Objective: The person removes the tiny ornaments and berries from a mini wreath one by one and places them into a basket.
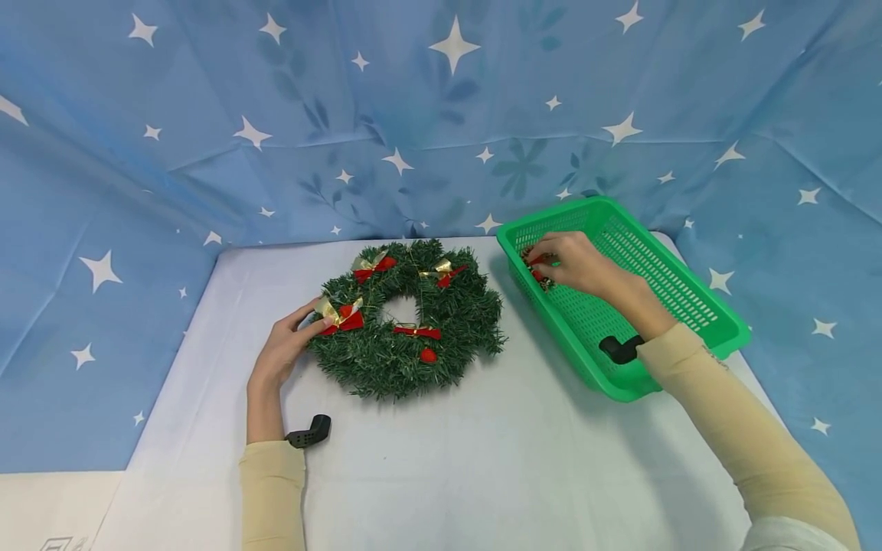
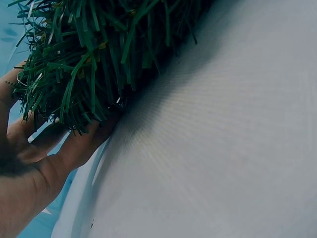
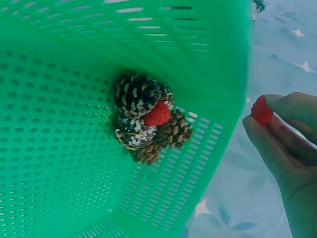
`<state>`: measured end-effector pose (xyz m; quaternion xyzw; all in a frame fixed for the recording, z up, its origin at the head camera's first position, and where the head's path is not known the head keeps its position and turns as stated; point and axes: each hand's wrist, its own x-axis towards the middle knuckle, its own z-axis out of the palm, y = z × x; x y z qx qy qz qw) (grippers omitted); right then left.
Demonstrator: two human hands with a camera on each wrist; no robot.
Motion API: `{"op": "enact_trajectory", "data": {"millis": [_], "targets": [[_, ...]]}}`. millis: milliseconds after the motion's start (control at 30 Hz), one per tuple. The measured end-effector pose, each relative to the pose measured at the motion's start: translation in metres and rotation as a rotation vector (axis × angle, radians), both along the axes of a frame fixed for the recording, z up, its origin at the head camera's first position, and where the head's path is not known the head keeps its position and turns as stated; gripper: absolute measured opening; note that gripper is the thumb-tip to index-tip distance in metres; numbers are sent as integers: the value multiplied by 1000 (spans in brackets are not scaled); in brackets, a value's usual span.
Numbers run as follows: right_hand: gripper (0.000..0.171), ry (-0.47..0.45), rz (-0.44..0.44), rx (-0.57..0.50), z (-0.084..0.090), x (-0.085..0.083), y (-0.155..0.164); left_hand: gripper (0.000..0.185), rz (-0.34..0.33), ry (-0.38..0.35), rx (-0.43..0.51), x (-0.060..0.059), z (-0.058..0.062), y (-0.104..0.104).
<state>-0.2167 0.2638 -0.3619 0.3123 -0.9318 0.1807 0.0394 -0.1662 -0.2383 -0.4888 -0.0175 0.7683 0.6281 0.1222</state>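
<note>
A green pine wreath (image 1: 406,321) with red and gold bows lies on the white table (image 1: 441,459). My left hand (image 1: 285,348) rests against its left edge, fingers touching the needles (image 2: 74,74) and a bow. My right hand (image 1: 575,264) reaches into the green plastic basket (image 1: 661,298) and pinches a small red berry (image 3: 261,110) between thumb and fingertips. On the basket floor lies a cluster of pine cones (image 3: 146,121) with another red berry (image 3: 158,114) on top.
A blue star-patterned cloth (image 1: 441,115) hangs behind and around the table. The basket stands at the table's right side, close to the wreath. A red berry (image 1: 429,355) sits on the wreath's lower part.
</note>
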Motion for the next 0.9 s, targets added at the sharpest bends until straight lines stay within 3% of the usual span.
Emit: {"op": "enact_trajectory", "data": {"millis": [900], "targets": [[16, -89, -91, 32, -25, -21, 15, 77, 1, 0, -11, 1, 1, -1]]}}
